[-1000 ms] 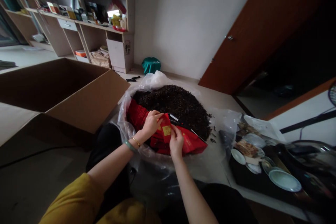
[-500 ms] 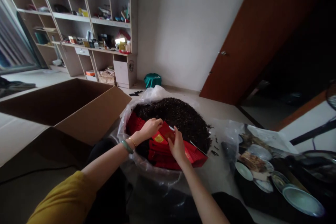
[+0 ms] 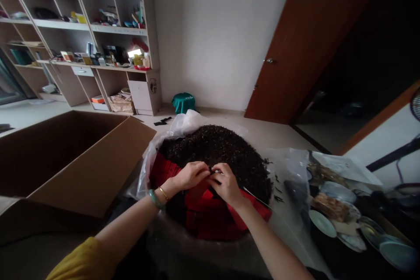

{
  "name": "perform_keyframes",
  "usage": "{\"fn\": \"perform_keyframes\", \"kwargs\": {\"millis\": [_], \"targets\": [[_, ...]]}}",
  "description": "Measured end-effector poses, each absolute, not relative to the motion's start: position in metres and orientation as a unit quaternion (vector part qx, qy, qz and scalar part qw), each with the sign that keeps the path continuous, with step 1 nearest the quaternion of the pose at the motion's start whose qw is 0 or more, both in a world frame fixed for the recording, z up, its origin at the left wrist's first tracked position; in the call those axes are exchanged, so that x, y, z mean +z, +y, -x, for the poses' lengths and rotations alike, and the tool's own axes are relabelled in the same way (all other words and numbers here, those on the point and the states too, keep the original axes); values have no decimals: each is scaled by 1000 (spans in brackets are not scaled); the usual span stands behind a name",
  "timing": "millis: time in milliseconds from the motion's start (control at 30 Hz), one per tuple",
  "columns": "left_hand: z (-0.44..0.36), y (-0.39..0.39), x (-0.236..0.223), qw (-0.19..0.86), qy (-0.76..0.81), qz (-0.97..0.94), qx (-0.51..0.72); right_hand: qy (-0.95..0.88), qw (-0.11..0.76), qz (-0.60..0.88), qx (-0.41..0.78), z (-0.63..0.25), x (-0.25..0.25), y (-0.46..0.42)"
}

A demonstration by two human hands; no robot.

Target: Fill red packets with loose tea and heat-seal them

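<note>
A large heap of dark, twisted dried tea leaves (image 3: 213,148) lies in a clear plastic bag (image 3: 149,168) on the floor. Rows of red packets (image 3: 210,221) line the near side of the heap. My left hand (image 3: 192,176), wearing a green bangle and a gold bracelet, meets my right hand (image 3: 227,184) above the packets. Their fingertips pinch a small dark item (image 3: 211,169), too small to identify. A thin metal strip (image 3: 256,198) lies across the red packets beyond my right hand.
An open cardboard box (image 3: 88,170) stands to the left. Plates and saucers (image 3: 323,223) with food scraps sit on a dark tray at right. Behind the bag are a teal bundle (image 3: 183,103), wooden shelves (image 3: 82,39) and a brown door (image 3: 305,39).
My hands have moved together and now pinch at the fingertips. The gold-labelled red packet they handled is no longer visible. The view has shifted slightly, bringing the bag lower in the picture.
</note>
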State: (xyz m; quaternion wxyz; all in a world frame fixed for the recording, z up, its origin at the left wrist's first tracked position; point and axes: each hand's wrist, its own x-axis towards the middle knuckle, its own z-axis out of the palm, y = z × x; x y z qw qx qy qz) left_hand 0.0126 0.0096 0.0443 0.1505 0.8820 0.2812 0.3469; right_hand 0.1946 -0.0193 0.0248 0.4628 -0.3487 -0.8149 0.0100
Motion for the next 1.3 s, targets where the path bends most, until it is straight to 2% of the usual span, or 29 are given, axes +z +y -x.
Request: {"fn": "perform_keyframes", "kwargs": {"millis": [133, 300, 467, 633, 700, 833, 967, 1133, 1300], "targets": [[-15, 15, 42, 206, 324, -830, 405, -837, 459, 296, 26, -186, 34, -27], [-21, 10, 42, 280, 346, -778, 443, -885, 376, 275, 19, -175, 39, -34], [-29, 2, 41, 233, 277, -813, 457, -842, 378, 371, 100, -170, 28, -37], [-31, 6, 44, 168, 290, -840, 426, -851, 384, 357, 31, -167, 20, -41], [-32, 9, 45, 159, 297, -842, 421, -843, 389, 368, 48, -167, 18, -41], [-41, 13, 42, 139, 266, -860, 413, -787, 374, 438, 222, -169, 12, -35], [-47, 10, 44, 117, 224, -898, 359, -716, 384, 414, 410, -175, 3, -25], [-31, 13, 52, 61, 248, -906, 336, -616, 412, 420, 524, -192, 6, -8], [-21, 21, 26, -15, 303, -920, 248, -484, 455, 390, 638, -195, 12, -7]]}}
